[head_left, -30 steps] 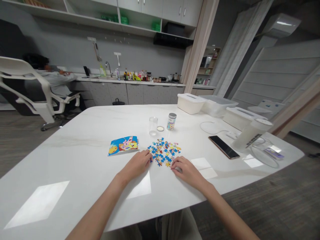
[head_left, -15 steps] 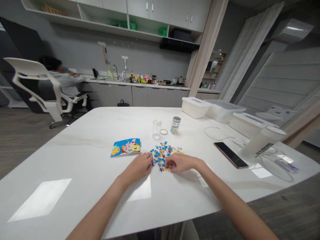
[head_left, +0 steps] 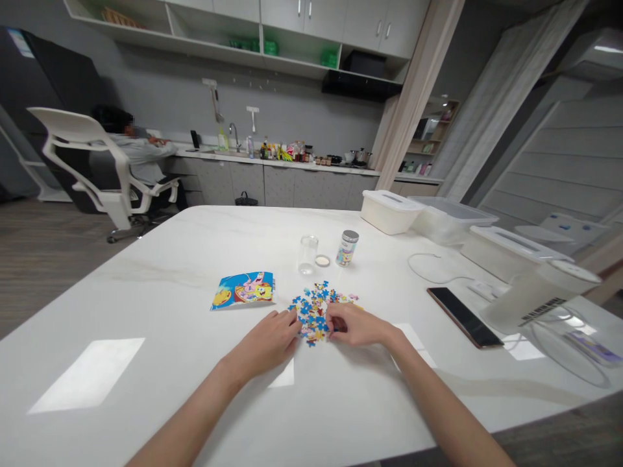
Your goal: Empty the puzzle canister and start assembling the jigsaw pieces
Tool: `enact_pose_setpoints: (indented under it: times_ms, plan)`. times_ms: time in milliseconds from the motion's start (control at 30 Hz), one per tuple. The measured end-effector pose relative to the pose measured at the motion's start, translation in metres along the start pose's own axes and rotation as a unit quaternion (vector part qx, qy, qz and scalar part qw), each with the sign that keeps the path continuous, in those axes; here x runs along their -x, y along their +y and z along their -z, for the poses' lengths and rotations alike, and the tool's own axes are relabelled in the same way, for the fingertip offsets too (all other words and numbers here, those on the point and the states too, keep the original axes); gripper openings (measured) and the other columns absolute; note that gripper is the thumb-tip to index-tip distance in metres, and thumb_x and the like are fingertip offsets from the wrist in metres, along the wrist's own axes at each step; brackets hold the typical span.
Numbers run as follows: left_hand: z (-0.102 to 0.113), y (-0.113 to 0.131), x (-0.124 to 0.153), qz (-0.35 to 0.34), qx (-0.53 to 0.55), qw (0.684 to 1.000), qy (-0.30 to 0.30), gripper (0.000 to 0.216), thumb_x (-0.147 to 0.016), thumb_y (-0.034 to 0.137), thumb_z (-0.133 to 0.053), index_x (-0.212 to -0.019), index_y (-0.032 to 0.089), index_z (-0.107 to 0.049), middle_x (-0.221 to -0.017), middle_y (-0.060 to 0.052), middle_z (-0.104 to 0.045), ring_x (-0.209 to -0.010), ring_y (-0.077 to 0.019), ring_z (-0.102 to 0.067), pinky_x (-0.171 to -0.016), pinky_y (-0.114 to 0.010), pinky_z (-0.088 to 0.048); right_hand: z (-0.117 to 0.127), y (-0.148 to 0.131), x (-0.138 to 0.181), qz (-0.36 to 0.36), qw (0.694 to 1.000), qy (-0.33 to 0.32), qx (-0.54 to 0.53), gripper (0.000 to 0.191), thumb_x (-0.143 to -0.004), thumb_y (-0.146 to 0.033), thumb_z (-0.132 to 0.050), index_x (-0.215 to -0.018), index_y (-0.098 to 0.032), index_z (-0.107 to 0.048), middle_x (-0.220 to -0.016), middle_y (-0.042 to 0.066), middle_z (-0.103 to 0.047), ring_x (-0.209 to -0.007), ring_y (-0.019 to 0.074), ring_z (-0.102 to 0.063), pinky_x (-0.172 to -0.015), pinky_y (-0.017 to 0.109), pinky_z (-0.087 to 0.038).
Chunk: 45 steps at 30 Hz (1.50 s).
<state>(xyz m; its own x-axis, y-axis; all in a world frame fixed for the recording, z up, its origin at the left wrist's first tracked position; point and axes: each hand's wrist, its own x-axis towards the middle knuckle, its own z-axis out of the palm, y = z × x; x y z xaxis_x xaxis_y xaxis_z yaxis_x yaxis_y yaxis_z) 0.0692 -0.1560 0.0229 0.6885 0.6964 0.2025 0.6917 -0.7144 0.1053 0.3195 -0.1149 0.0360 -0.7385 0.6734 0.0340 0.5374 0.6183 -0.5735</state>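
Left hand: yours point(head_left: 275, 338) rests at the left edge of the heap, fingers bent, keeping the post it had a second ago.
Right hand: yours point(head_left: 357, 324) curls over the heap's right side, thumb below the fingers; a second ago it sat lower, at the near right edge.
Grip: with the fingertips so small and partly hidden, you cannot tell whether either hand pinches a piece.
Puzzle pieces: the loose, mostly blue heap point(head_left: 311, 311) lies between your hands on the white table point(head_left: 146, 279), its right side now partly covered.
Picture sheet: the bowed cartoon print point(head_left: 246, 288) lies beyond your left hand, unmoved beside the heap.
Phone: dark-screened point(head_left: 464, 316), it lies well to your right, next to a pale tumbler point(head_left: 540, 295).
Jar: the clear jar point(head_left: 308, 254) stands behind the heap, a round lid point(head_left: 322, 261) and a printed can point(head_left: 347, 248) to its right, arranged as before.
Storage boxes: the white boxes point(head_left: 389, 214) line the table's far right.
Background: your view has swung left, showing more around a seated person point(head_left: 141, 155) near the kitchen counter point(head_left: 272, 162).
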Motion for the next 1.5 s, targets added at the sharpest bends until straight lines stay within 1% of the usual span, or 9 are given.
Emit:
enact_pose_setpoints:
  times_ms: [100,200,300,400,567,1000,1200,1367,1500]
  plan:
    - [0.001,0.001,0.000,0.008,-0.002,1.000,-0.009,0.012,-0.088,0.011,-0.046,-0.091,0.020,-0.053,-0.098,-0.005,-0.060,-0.086,-0.0203,-0.057,-0.074,-0.034,-0.041,0.001,-0.002,-0.003,-0.005,0.999,0.008,-0.052,0.010,-0.071,-0.010,-0.061,-0.075,-0.018,-0.058,-0.070,-0.003,-0.054,-0.062,0.0098,-0.047,-0.060,0.022,-0.038]
    - [0.003,0.000,0.001,0.015,0.003,1.000,-0.019,0.012,-0.088,0.011,-0.045,-0.090,0.019,-0.053,-0.097,-0.005,-0.060,-0.086,-0.0204,-0.057,-0.075,-0.034,-0.042,0.000,-0.006,-0.007,-0.050,0.974,0.040,-0.217,0.007,-0.074,-0.019,-0.064,-0.080,-0.017,-0.061,-0.070,-0.003,-0.056,-0.060,0.0085,-0.047,-0.056,0.021,-0.038]
    - [0.007,0.002,0.001,0.016,0.015,0.999,-0.029,0.013,-0.088,0.011,-0.045,-0.092,0.019,-0.054,-0.097,-0.005,-0.060,-0.087,-0.0198,-0.057,-0.077,-0.033,-0.043,0.000,-0.008,-0.010,-0.136,0.884,0.036,-0.446,0.021,-0.074,-0.029,-0.068,-0.090,-0.016,-0.066,-0.063,-0.004,-0.053,-0.052,0.0064,-0.044,-0.047,0.019,-0.034]
    - [0.011,0.005,0.000,0.019,0.020,0.999,-0.045,0.013,-0.090,0.012,-0.045,-0.094,0.019,-0.055,-0.099,-0.005,-0.060,-0.088,-0.0197,-0.058,-0.079,-0.034,-0.044,0.000,-0.008,-0.012,-0.205,0.796,0.034,-0.569,0.022,-0.068,-0.024,-0.077,-0.087,-0.014,-0.071,-0.063,-0.002,-0.059,-0.052,0.0056,-0.048,-0.046,0.017,-0.037]
    - [0.013,0.005,0.000,0.012,0.025,0.999,-0.046,0.014,-0.092,0.012,-0.043,-0.097,0.019,-0.055,-0.101,-0.006,-0.061,-0.090,-0.0192,-0.058,-0.081,-0.033,-0.044,-0.002,0.000,-0.015,-0.235,0.735,0.084,-0.630,0.018,-0.068,-0.015,-0.079,-0.085,-0.014,-0.074,-0.070,0.001,-0.067,-0.053,0.0041,-0.054,-0.047,0.013,-0.043]
    - [0.011,0.004,0.001,0.010,0.026,0.999,-0.046,0.013,-0.092,0.013,-0.045,-0.100,0.019,-0.055,-0.101,-0.006,-0.061,-0.093,-0.0195,-0.058,-0.083,-0.034,-0.043,-0.012,0.001,-0.018,-0.226,0.712,0.072,-0.661,0.036,-0.056,-0.009,-0.086,-0.088,-0.014,-0.072,-0.083,0.001,-0.073,-0.073,0.0078,-0.067,-0.073,0.016,-0.053]
    - [0.010,0.003,0.001,0.008,0.026,0.999,-0.046,0.014,-0.093,0.014,-0.044,-0.101,0.020,-0.054,-0.102,-0.006,-0.061,-0.094,-0.0196,-0.058,-0.082,-0.033,-0.043,-0.010,0.002,-0.017,-0.244,0.736,0.067,-0.628,0.026,-0.067,-0.016,-0.083,-0.090,-0.014,-0.070,-0.071,-0.001,-0.070,-0.051,0.0016,-0.056,-0.047,0.009,-0.045]
    - [0.008,0.001,0.001,0.008,0.032,0.999,-0.035,0.015,-0.092,0.013,-0.044,-0.101,0.020,-0.055,-0.103,-0.006,-0.061,-0.094,-0.0196,-0.058,-0.082,-0.033,-0.043,-0.007,-0.001,-0.015,-0.240,0.732,0.071,-0.634,0.031,-0.058,-0.015,-0.087,-0.084,-0.015,-0.068,-0.077,0.001,-0.071,-0.068,0.0071,-0.065,-0.066,0.015,-0.053]
    - [0.007,0.001,0.001,0.010,0.025,0.999,-0.043,0.015,-0.092,0.014,-0.045,-0.102,0.020,-0.055,-0.103,-0.006,-0.061,-0.096,-0.0201,-0.059,-0.083,-0.033,-0.043,-0.007,-0.003,-0.015,-0.231,0.738,0.060,-0.632,0.031,-0.060,-0.015,-0.085,-0.087,-0.015,-0.069,-0.075,0.000,-0.070,-0.065,0.0053,-0.063,-0.063,0.013,-0.051]
